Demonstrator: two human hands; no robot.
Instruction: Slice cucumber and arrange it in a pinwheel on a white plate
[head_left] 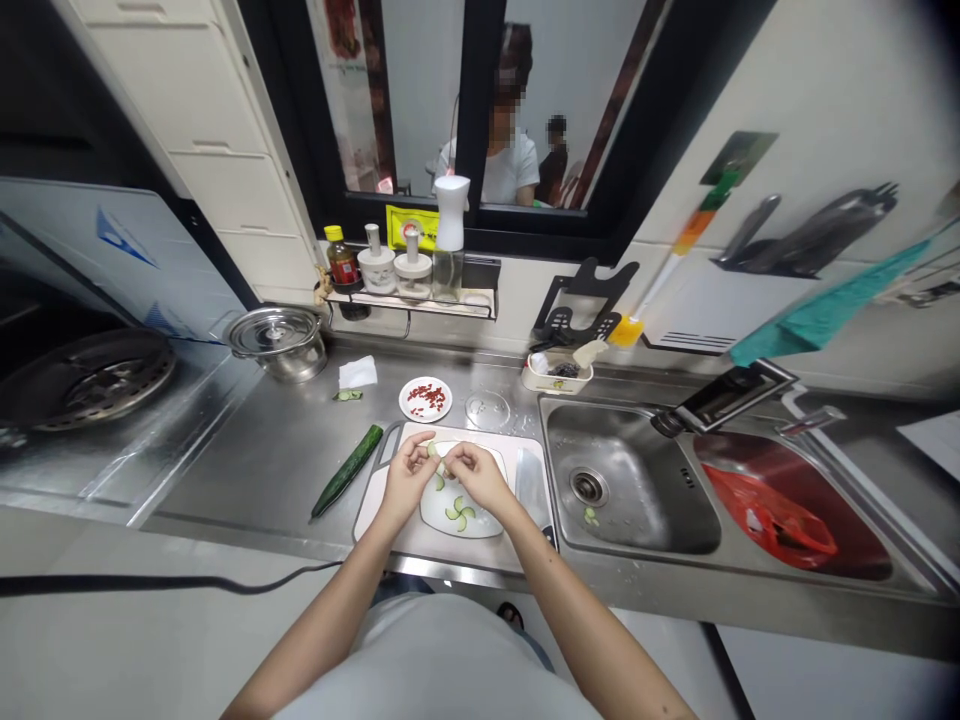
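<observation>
Both hands meet above a white plate [486, 527] on the cutting board [420, 540]. My left hand [410, 474] has thumb and forefinger pinched on a small pale-green cucumber piece. My right hand [474, 474] is closed at its fingertips beside it, touching the same spot; what it grips is too small to make out. Green cucumber slices [460, 514] form a pinwheel on the plate's lower part, and another slice lies under the fingers. A knife [531, 485] rests on the board's right side. Left of the board lies a whole cucumber [347, 472].
Behind the board stands a small plate of red bits [426, 400]. A lidded steel pot [279, 342] is at the back left. The double sink [630, 480] adjoins the board's right side, with a faucet [724, 400] over it. Bottles and jars fill a rack [420, 300].
</observation>
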